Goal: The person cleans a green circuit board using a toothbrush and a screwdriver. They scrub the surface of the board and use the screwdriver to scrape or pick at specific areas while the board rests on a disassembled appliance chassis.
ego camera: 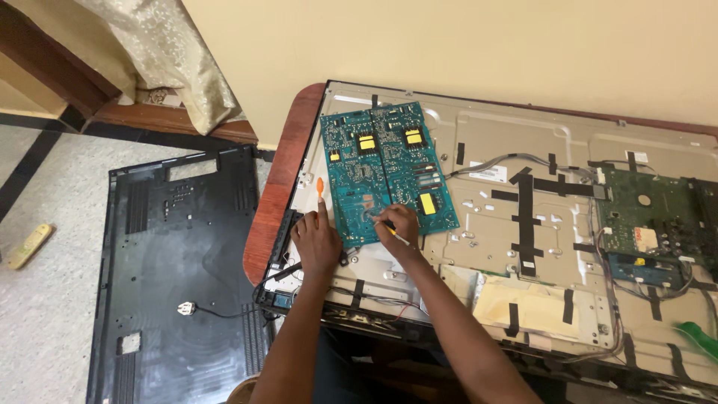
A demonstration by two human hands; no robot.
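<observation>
A person is leaning over an opened flat-panel television [523, 224] that is lying face down on a wooden counter [278, 179] with a rounded corner; its bare metal back is showing, crossed by strips of black tape [526, 213] and thin grey cables [516, 158]. A teal circuit board [378, 161] with yellow components is resting loose and slightly tilted on the left part of the metal back, its lower edge lying just under both hands. The left hand [317, 241] is pressing down beside the board's lower left corner, fingers together and curled, with the orange handle of a screwdriver [320, 187] standing up just beyond its fingertips; whether the fingers are clamped round the tool cannot be told. The right hand [399, 224] is lying on the lower edge of the board, fingers pinched together on a small yellowish tool [401, 239] whose tip is sticking out toward the wrist; the two hands are sitting near each other but apart. Farther right, a green main board [642, 217] is still fixed to the chassis, with a smaller blue board [643, 269] below it; a green object [699, 337] is lying at the right edge, too blurred to name. On the speckled floor [52, 314] to the left, the black plastic back cover [179, 269] is lying flat, inner side up, with a black cord and plug [187, 307] resting on it; a pale remote control [28, 245] is lying farther left; a beige curtain [164, 52] is hanging by the wall.
</observation>
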